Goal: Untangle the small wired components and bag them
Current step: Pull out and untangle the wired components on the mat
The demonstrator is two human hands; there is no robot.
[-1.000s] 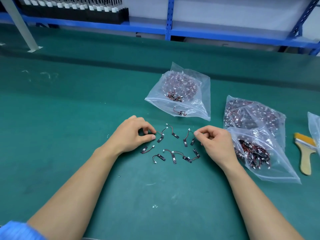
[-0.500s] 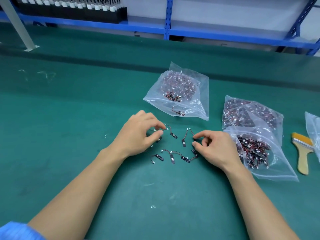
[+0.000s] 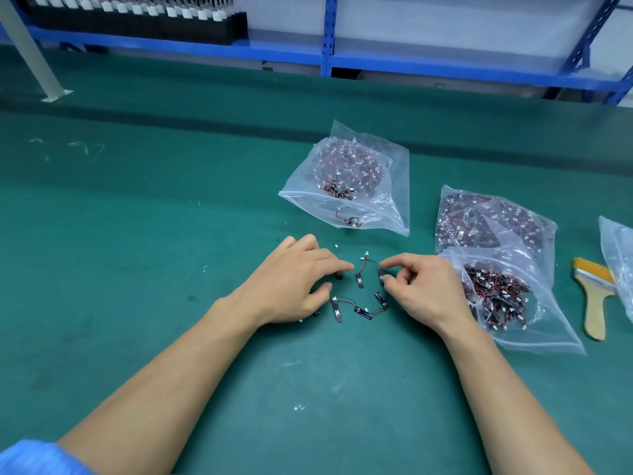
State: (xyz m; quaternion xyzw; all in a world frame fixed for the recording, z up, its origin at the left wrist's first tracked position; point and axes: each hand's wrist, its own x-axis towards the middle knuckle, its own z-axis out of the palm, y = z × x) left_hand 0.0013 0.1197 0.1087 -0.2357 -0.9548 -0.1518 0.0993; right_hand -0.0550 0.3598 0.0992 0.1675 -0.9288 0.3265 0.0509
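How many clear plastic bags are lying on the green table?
4: the middle bag, lying alone; the far right bag and the near right bag, overlapping; the edge bag, cut off at the right border. Others may lie out of view.

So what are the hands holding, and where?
The right hand seems to pinch one wired part at its dark strip end. The left hand lies over other parts; a grip there cannot be told.

The green table [image 3: 137,269] carries loose components [image 3: 359,308] at its centre. From them, a top bag [image 3: 387,186] lies at 12 o'clock. At 3 o'clock a near bag [image 3: 548,323] overlaps a second bag [image 3: 534,231]. Further at 3 o'clock lie a brush [image 3: 594,303] and the edge of a fourth bag [image 3: 620,262].
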